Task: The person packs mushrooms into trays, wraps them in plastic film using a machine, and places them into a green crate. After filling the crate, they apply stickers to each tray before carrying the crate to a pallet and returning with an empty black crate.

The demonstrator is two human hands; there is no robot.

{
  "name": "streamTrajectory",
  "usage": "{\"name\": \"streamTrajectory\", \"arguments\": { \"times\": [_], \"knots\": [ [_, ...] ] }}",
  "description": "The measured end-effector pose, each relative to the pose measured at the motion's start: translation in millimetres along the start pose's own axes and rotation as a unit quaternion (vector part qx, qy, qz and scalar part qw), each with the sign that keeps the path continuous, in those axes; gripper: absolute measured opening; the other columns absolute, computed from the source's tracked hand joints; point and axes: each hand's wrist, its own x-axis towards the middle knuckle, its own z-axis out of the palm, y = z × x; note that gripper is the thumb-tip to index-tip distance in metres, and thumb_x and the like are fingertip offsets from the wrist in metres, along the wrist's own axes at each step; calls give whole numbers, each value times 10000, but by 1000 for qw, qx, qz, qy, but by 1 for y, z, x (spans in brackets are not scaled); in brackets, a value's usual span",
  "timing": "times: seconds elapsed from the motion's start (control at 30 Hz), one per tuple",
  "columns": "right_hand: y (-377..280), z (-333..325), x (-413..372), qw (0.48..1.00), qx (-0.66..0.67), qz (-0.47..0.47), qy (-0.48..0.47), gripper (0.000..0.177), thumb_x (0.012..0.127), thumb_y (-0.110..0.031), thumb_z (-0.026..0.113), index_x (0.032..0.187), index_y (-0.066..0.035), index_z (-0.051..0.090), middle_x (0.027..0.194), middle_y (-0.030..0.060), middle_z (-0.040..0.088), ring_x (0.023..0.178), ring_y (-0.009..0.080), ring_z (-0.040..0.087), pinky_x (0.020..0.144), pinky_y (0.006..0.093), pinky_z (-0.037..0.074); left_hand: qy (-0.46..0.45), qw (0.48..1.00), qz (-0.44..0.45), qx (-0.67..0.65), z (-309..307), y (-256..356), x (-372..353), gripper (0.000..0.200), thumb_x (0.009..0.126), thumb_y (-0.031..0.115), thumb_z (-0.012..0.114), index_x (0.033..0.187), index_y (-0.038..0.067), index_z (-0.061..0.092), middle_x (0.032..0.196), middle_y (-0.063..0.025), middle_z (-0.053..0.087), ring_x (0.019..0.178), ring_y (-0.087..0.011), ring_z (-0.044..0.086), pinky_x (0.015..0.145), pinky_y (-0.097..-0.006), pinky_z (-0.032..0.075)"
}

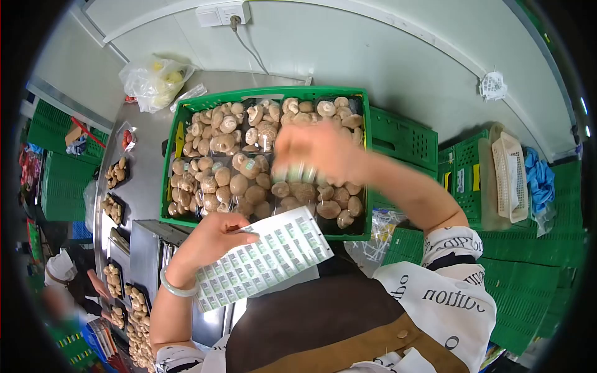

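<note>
My left hand (217, 239) pinches the edge of a white sheet of small green-and-black labels (264, 261), held at the near side of a green crate (267, 93). Wrapped packs of brown mushrooms (239, 183) fill the crate. Over the packs on the crate's right half is my right hand (317, 152), blurred by motion, its fingers pointing down. Pale green strips show at the fingertips, but the blur hides how they are held. One pack left of this hand bears a small green label (250, 165).
A plastic bag (155, 84) lies at the back left. Trays of mushrooms (112, 209) line the metal table (134, 174) on the left, where a co-worker (74, 280) stands. Right of the crate are green crates (404, 140) and a white basket (510, 177).
</note>
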Motion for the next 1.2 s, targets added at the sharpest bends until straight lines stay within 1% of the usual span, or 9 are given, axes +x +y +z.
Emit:
{"name": "streamTrajectory", "arguments": {
  "times": [0.1,0.27,0.37,0.47,0.57,0.7,0.73,0.97,1.2],
  "knots": [
    [75,-64,27,980,-2,197,-12,207,846,-240,672,845,-42,611,741,60,645,659,138,560,640,340,454,30,999,-32,-3,-10,-8,-16,177,855,130,717,832,-25,634,712,22,603,671,-23,502,567,-214,410],
    [193,-82,24,885,-356,237,-186,168,810,-214,652,855,-53,664,785,128,672,740,290,655,671,412,514,67,995,-28,-65,-15,-45,-31,178,855,126,718,881,-26,630,756,11,634,691,-31,537,596,-212,442],
    [207,-71,29,801,-551,203,-117,157,792,-171,644,906,-64,653,867,143,681,796,314,643,703,438,503,87,993,-29,-69,-23,-52,-34,168,864,117,706,895,-30,632,766,7,637,704,-34,540,616,-208,446],
    [170,-67,55,913,-316,248,-65,223,786,-140,644,999,-76,623,936,150,672,868,323,634,726,432,494,107,991,-24,-76,-26,-57,-41,154,876,108,689,901,-33,631,776,-1,638,722,-38,544,629,-212,448],
    [164,-48,86,944,-159,200,-207,199,861,-135,598,1038,-62,545,888,137,644,830,321,614,681,424,461,117,990,-14,-76,-31,-63,-41,154,879,107,684,900,-35,628,773,-1,638,714,-39,538,623,-215,446],
    [203,-12,105,911,-304,171,-221,222,820,-79,607,1029,-63,535,867,147,628,833,345,603,685,433,454,136,989,-13,-48,-35,-66,-43,151,879,106,681,892,-34,624,754,-3,632,690,-37,517,609,-213,430],
    [200,-8,107,852,-443,172,-219,200,812,-65,597,1000,-61,528,844,153,630,815,351,599,684,440,449,143,989,-13,-41,-36,-70,-46,149,878,104,681,890,-33,623,747,-3,628,684,-37,512,605,-212,426],
    [191,-25,126,905,-211,213,-303,207,804,-93,625,982,-64,524,813,123,634,811,328,611,666,445,448,181,978,-21,-100,-45,-98,-55,134,871,96,684,885,-22,623,722,11,605,669,-36,491,591,-217,408],
    [190,-16,132,864,-415,194,-210,243,752,-112,665,964,-54,561,851,141,639,849,330,629,694,441,477,203,973,-14,-110,-48,-108,-53,150,872,109,685,885,-27,621,713,4,602,660,-39,484,582,-220,400]
  ]
}}
